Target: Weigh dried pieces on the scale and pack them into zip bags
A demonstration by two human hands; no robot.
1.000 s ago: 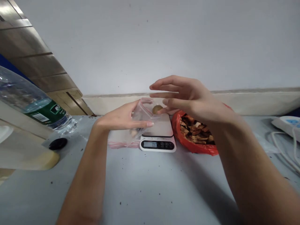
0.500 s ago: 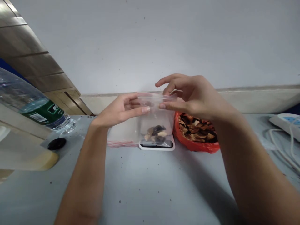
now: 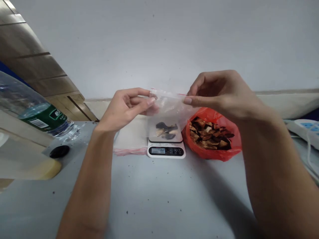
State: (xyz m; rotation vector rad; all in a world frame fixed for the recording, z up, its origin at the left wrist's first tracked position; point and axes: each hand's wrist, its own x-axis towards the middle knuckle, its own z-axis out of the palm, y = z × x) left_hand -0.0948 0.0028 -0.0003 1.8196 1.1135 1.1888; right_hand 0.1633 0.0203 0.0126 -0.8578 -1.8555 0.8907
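A clear zip-lock bag (image 3: 166,111) hangs between my hands, with several dark and pale dried slices (image 3: 166,130) at its bottom. My left hand (image 3: 132,103) pinches the bag's upper left edge between thumb and fingers. At the upper right corner, by the red zip line, my right hand (image 3: 216,91) grips it between thumb and curled fingers. Below and behind the bag is a small white digital scale (image 3: 166,151), its display reading about 0.0. A red plastic bag (image 3: 233,154), open at the top, holds many brown dried slices (image 3: 209,134) just right of the scale.
A stack of flat zip-lock bags (image 3: 131,136) lies left of the scale. Further left are a tilted water bottle (image 3: 45,114), a black round lid (image 3: 59,151) and a translucent container (image 3: 27,162). A power strip (image 3: 305,131) with a white cable sits at right, and a wall rises behind.
My hands have raised the zip-lock bag, uncovering the scale's display. My right hand has moved right and closed on the bag's corner, drawing its top wider.
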